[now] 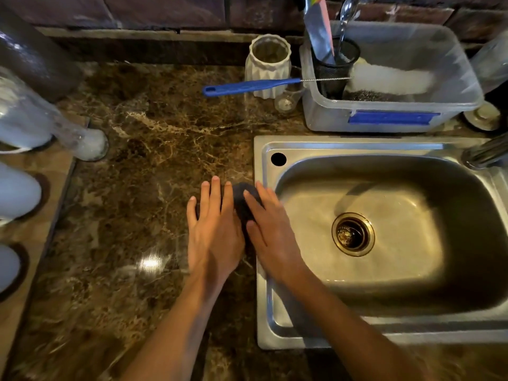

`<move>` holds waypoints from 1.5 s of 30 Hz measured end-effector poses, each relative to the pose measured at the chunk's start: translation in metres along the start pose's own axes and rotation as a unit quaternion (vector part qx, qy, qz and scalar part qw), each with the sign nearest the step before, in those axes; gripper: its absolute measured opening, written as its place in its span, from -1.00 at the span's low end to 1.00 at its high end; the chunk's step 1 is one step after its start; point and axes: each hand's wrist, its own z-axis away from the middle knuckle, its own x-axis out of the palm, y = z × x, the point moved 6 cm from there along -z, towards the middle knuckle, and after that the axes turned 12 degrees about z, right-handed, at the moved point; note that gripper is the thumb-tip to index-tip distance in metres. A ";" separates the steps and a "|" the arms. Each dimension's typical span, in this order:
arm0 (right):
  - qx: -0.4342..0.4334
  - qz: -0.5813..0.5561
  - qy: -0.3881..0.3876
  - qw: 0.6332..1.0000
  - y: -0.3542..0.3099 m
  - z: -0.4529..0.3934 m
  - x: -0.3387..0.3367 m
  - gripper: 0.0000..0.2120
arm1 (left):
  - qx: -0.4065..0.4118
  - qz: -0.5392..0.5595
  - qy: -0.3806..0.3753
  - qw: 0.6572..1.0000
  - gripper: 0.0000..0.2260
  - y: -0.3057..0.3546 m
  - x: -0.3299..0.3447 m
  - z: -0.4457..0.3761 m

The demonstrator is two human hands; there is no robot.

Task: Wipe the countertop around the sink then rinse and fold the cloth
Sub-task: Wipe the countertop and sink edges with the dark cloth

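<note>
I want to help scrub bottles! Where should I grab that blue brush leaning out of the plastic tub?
Grab the blue brush by its flat handle end, coming from the left over the countertop. That end sticks out free; the wire bristle end rests inside the plastic tub, against the white vase.

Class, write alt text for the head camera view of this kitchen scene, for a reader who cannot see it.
Two bare hands, left hand and right hand, press flat on a dark cloth on a brown marble countertop, right beside the left rim of a steel sink. Behind the sink stands a clear plastic tub, with a blue-handled brush lying across its edge and a white ribbed vase.
</note>
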 end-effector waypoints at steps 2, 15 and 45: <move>-0.006 0.004 -0.037 0.999 -0.012 0.043 0.007 -0.49 | -0.004 0.018 0.001 1.000 -0.50 -0.001 -0.001 -0.001; 0.063 0.023 0.010 0.998 0.009 -0.044 0.001 -0.48 | 0.003 0.042 -0.003 0.999 -0.47 -0.001 -0.003 0.000; 0.124 0.230 -0.024 0.965 -0.023 0.104 0.007 -0.42 | 0.025 -0.017 -0.010 0.999 -0.48 -0.018 -0.006 0.130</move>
